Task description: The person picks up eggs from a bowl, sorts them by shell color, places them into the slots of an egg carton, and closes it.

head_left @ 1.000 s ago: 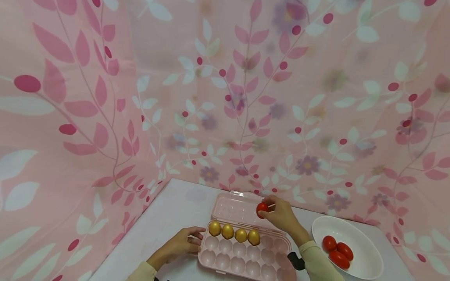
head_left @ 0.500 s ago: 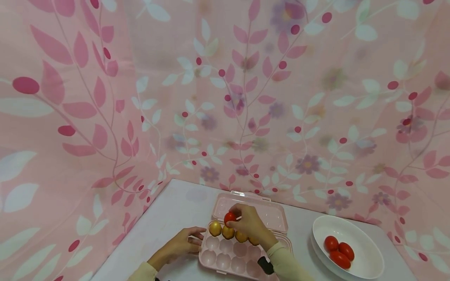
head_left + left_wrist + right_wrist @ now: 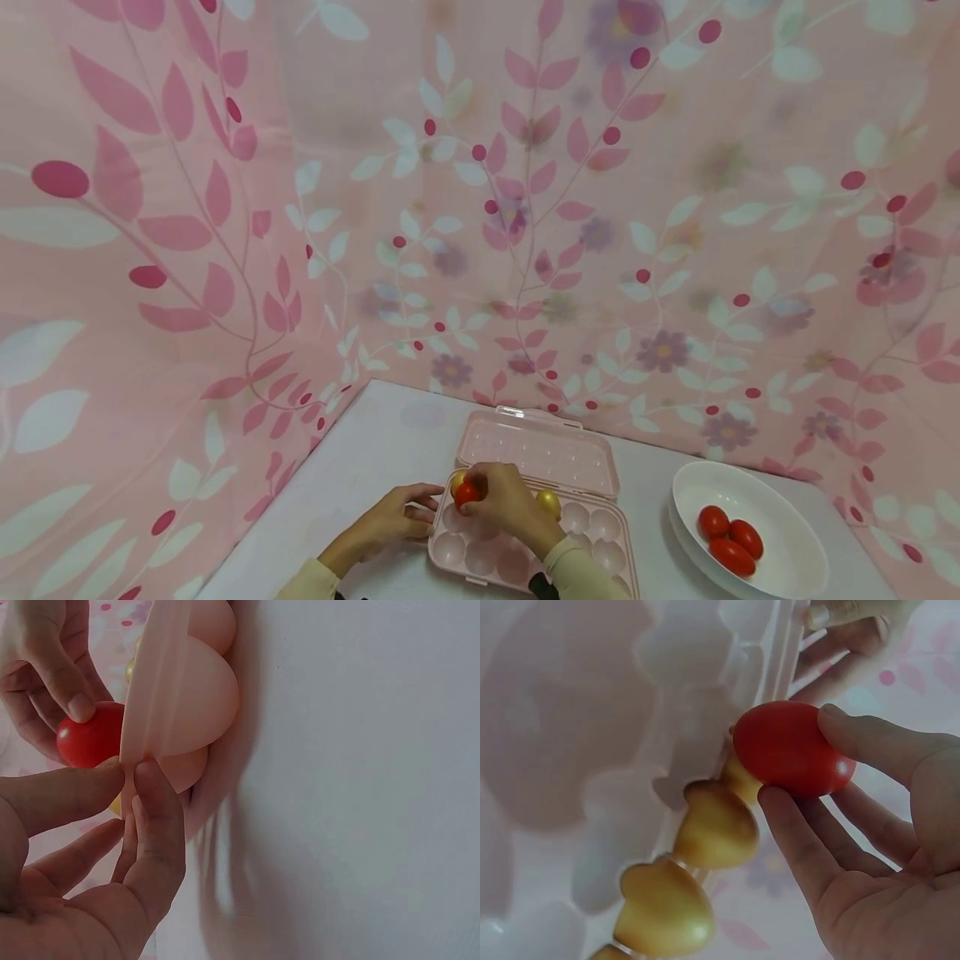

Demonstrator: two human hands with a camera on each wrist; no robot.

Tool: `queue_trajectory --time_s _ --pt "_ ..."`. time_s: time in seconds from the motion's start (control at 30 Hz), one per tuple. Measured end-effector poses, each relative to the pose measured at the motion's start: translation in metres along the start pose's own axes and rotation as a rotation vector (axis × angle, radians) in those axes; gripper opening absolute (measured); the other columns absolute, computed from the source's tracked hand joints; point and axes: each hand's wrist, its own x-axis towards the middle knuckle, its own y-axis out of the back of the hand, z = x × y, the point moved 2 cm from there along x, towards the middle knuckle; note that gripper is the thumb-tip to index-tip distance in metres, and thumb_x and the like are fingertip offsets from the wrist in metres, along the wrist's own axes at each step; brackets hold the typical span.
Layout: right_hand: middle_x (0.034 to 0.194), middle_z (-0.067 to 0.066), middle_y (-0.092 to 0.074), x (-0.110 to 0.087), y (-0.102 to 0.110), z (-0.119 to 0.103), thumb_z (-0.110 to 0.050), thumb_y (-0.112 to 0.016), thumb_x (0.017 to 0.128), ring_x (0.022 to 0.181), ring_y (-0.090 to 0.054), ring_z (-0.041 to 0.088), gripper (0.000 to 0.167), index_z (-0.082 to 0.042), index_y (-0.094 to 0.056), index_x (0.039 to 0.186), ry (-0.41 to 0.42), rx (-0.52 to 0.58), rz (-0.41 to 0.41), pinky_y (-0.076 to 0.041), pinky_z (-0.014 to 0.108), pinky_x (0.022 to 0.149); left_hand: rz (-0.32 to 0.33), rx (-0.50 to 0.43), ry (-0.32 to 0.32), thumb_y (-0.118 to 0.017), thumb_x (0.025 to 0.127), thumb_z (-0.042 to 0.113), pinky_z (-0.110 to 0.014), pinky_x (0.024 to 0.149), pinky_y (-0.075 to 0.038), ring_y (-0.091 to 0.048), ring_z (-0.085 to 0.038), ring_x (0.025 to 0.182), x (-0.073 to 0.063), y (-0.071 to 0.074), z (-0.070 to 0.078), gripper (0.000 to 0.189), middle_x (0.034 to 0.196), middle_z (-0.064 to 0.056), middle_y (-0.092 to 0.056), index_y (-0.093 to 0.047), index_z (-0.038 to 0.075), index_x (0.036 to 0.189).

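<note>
In the head view my right hand (image 3: 513,504) pinches a red egg (image 3: 467,497) low over the left end of the pink egg box (image 3: 450,550). The right wrist view shows that red egg (image 3: 791,748) between thumb and fingertips, overlapping a gold egg. Gold eggs (image 3: 664,907) fill part of the back row, some hidden behind the right hand. My left hand (image 3: 390,521) is at the box's left edge. Seen from the left wrist, the fingertips and thumb of that hand (image 3: 97,862) pinch the box's rim (image 3: 146,682).
The box's clear pink lid (image 3: 536,450) lies folded back behind it. To the right stands a white oval bowl (image 3: 795,533) with several red eggs (image 3: 731,557). Floral pink cloth (image 3: 525,292) hangs behind and to the left of the white table (image 3: 375,442).
My right hand has carried the red egg leftward and down, from above the lid to the left front rows of the box. My left hand stays at the box's edge.
</note>
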Motion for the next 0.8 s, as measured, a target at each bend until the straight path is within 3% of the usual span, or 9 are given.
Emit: queue_trajectory --time_s 0.2,0.5,0.8 --pt "0.085 -0.007 -0.066 -0.003 -0.006 -0.001 -0.013 -0.084 0.075 0.076 -0.058 0.009 0.026 -0.011 -0.073 0.098 -0.021 -0.031 0.007 -0.053 0.024 0.072 -0.002 0.001 0.001 -0.067 0.081 -0.011 -0.039 0.078 -0.058 -0.061 -0.024 0.094 0.0 -0.001 0.0 0.061 0.112 -0.017 -0.053 -0.045 -0.01 0.137" --pt "0.082 -0.006 -0.066 0.0 -0.011 0.003 -0.009 -0.085 0.072 0.073 -0.059 0.007 0.026 -0.01 -0.073 0.094 0.043 -0.049 0.031 -0.053 0.02 0.069 -0.001 -0.016 -0.01 -0.067 0.081 -0.012 -0.039 0.078 -0.058 -0.061 -0.024 0.095 0.002 -0.001 -0.001 0.061 0.112 -0.016 -0.052 -0.045 -0.01 0.138" --pt "0.082 -0.008 -0.065 -0.003 -0.022 0.007 -0.01 -0.087 0.069 0.074 -0.058 0.006 0.031 -0.009 -0.071 0.095 0.006 -0.013 -0.015 -0.052 0.022 0.07 0.004 -0.011 -0.006 -0.067 0.08 -0.012 -0.039 0.079 -0.058 -0.061 -0.024 0.096 0.001 0.001 -0.002 0.062 0.114 -0.017 -0.053 -0.044 -0.01 0.138"
